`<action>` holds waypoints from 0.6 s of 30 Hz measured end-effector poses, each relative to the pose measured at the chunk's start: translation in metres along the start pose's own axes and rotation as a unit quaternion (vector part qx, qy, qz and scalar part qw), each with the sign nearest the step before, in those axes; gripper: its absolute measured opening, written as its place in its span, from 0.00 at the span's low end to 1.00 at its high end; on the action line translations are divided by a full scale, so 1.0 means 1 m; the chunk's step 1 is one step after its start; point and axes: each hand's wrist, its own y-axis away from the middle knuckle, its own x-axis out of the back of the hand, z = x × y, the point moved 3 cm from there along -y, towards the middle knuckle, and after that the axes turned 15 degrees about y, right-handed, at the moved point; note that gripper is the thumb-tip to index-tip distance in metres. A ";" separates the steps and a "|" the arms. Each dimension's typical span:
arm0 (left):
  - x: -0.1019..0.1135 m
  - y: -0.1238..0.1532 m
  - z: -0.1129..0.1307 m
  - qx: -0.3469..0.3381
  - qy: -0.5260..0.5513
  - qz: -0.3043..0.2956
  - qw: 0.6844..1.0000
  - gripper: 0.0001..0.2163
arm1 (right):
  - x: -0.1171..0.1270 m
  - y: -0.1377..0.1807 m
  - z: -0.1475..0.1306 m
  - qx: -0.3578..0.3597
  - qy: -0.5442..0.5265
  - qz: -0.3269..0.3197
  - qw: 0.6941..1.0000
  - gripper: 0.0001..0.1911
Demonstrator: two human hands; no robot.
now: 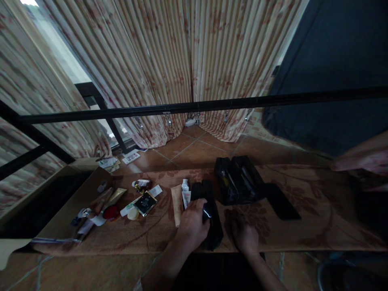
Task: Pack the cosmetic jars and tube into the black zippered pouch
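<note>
My left hand lies over a long black pouch, its fingers curled around a small shiny black object. Just left of that hand are a tan tube and a white tube. On the brown patterned cloth, my right hand sits to the right of the pouch with its fingers curled in. Shadow hides whatever it may hold. Beyond it stands an opened black bag with things inside, and a flat black flap or panel extends to its right.
To the left lie a black-and-gold sachet, a red round container and several small toiletries near a cardboard box. A black metal rail crosses in front of the curtains. Another person's arm reaches in at right.
</note>
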 end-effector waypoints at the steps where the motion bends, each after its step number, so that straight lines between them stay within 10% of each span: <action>1: 0.000 0.000 0.000 0.000 -0.003 -0.003 1.000 0.24 | -0.001 0.000 0.000 -0.001 0.001 0.001 1.000 0.18; 18: 0.004 0.002 0.004 -0.040 0.061 0.042 0.996 0.23 | -0.002 -0.001 0.002 -0.001 -0.002 0.015 1.000 0.17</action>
